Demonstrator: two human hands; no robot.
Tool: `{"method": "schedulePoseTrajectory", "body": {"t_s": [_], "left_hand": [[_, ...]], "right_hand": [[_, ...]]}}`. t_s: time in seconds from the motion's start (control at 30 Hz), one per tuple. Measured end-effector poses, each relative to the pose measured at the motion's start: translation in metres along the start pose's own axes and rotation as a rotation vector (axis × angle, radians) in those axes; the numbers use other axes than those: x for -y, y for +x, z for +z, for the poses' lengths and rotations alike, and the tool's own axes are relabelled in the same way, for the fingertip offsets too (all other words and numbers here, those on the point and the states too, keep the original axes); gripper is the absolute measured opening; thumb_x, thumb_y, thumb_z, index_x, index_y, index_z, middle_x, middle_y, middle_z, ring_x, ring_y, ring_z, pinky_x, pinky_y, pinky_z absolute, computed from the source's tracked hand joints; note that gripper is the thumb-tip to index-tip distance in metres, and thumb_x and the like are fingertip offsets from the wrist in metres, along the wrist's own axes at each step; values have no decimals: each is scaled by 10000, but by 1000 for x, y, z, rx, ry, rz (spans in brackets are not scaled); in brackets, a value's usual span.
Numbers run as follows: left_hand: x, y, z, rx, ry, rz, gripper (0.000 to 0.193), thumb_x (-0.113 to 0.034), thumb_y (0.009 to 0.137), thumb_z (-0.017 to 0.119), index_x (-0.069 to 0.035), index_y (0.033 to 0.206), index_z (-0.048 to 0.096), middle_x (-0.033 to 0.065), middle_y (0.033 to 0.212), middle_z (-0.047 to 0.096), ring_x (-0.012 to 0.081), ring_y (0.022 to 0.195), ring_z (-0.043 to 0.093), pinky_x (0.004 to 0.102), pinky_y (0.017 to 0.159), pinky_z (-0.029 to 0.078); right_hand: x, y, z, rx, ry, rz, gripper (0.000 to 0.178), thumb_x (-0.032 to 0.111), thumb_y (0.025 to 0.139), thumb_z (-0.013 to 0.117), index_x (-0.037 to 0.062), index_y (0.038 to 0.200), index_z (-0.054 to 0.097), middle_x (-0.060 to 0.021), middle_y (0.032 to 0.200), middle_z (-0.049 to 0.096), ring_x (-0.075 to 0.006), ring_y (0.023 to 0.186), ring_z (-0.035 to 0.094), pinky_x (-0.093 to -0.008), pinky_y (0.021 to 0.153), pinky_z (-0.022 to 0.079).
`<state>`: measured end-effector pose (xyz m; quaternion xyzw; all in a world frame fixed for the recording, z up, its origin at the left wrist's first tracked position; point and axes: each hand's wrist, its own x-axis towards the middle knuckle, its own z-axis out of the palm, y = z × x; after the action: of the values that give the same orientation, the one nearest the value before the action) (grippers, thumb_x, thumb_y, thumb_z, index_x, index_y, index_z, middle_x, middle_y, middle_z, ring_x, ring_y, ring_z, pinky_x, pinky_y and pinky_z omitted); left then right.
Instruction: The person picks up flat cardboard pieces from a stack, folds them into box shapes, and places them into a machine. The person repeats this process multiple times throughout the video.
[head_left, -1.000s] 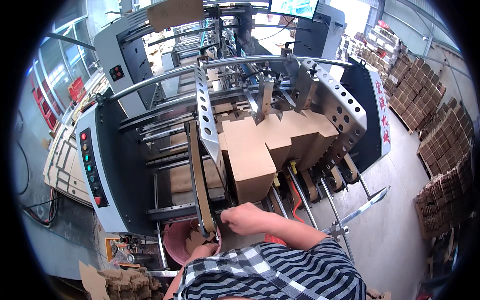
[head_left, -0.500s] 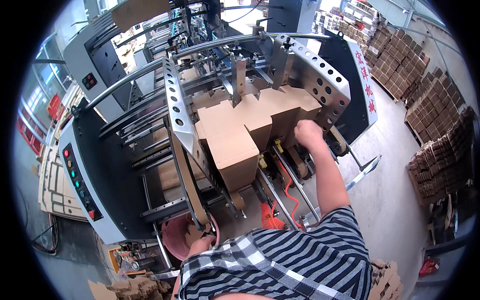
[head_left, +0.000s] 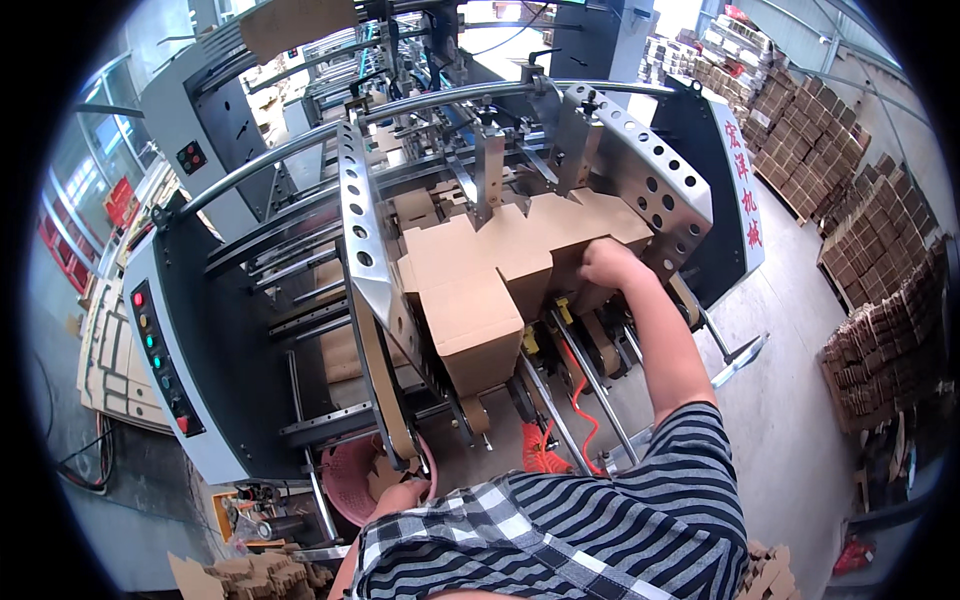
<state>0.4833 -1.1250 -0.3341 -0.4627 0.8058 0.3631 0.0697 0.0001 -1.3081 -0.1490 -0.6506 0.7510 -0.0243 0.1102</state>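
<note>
A row of flat-folded brown cardboard blanks [head_left: 480, 250] is packed together on the delivery end of a machine, its nearest panel [head_left: 470, 310] facing me. My right hand [head_left: 612, 264] is closed against the front of the row's right part. Its fingertips are hidden by the hand and cardboard, so anything in them does not show. Low at the left, my left hand [head_left: 400, 498] is beside the rim of a pink basket [head_left: 350, 478] with cardboard scraps inside. Its fingers are mostly hidden.
Perforated metal side plates [head_left: 362, 230] flank the cardboard. Belts and metal rods [head_left: 590, 380] project towards me, with a coiled orange air hose [head_left: 545, 450] below. A button panel [head_left: 155, 345] is on the left housing. Stacked cardboard [head_left: 880, 340] stands on the floor at right.
My right hand has shifted left along the front of the cardboard row, away from its right end. The left hand stays by the basket. The whole view has shifted slightly.
</note>
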Motion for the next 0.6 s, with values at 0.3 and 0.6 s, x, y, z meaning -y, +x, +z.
{"method": "schedulePoseTrajectory", "body": {"t_s": [0.3,0.6], "left_hand": [[-34,-13,-28,-113,57,-70,335,-283,834,534,-116,1114,609,175,1045,629,346,984,599,428,823,471],[0,-2,-1,-42,31,14,273,-281,837,536,-108,1029,623,174,936,651,352,893,628,457,755,491]], "right_hand": [[-46,-5,-2,-136,-93,50,191,181,691,625,60,816,706,-170,855,671,-323,849,651,-395,784,519],[-63,-13,3,-184,-55,47,171,217,696,633,70,748,702,-158,793,666,-329,793,646,-415,742,521]]}}
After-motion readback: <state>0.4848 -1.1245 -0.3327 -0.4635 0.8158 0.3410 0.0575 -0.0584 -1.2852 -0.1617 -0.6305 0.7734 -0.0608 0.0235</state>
